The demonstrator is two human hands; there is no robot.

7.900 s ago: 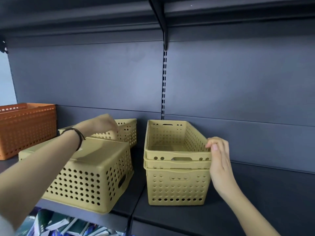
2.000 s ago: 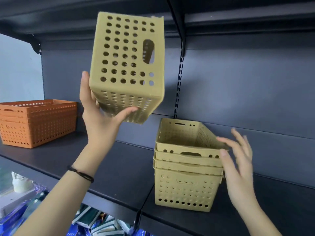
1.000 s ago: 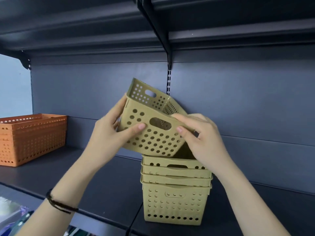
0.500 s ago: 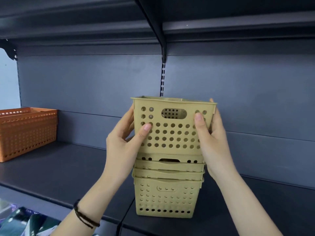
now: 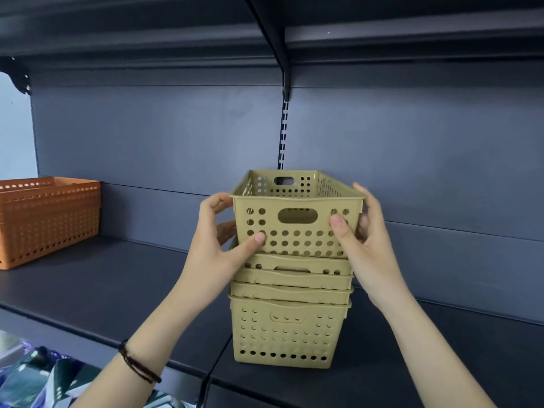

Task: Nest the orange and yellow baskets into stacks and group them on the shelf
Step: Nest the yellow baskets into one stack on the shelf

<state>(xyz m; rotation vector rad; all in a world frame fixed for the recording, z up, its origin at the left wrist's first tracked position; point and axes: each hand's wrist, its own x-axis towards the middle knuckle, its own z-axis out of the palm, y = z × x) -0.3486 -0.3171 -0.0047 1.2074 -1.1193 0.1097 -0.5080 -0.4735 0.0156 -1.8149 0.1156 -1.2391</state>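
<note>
A yellow perforated basket point(image 5: 297, 228) stands upright, partly sunk into the top of a stack of nested yellow baskets point(image 5: 288, 328) on the dark shelf point(image 5: 117, 290). My left hand point(image 5: 217, 245) grips its left side, thumb on the front wall. My right hand point(image 5: 362, 240) grips its right side, thumb on the front. The basket sits level, its rim well above the rims below. A stack of orange baskets point(image 5: 47, 219) stands at the far left of the same shelf.
The grey back panel point(image 5: 176, 142) rises behind the baskets, with a slotted upright point(image 5: 283, 134) behind the yellow stack. An upper shelf point(image 5: 382, 39) hangs overhead. Packaged goods point(image 5: 35, 378) lie on a lower level at bottom left.
The yellow basket was held high in my left hand, then turned upright with both hands and lowered. It now sits deeper in the stack than half a second ago.
</note>
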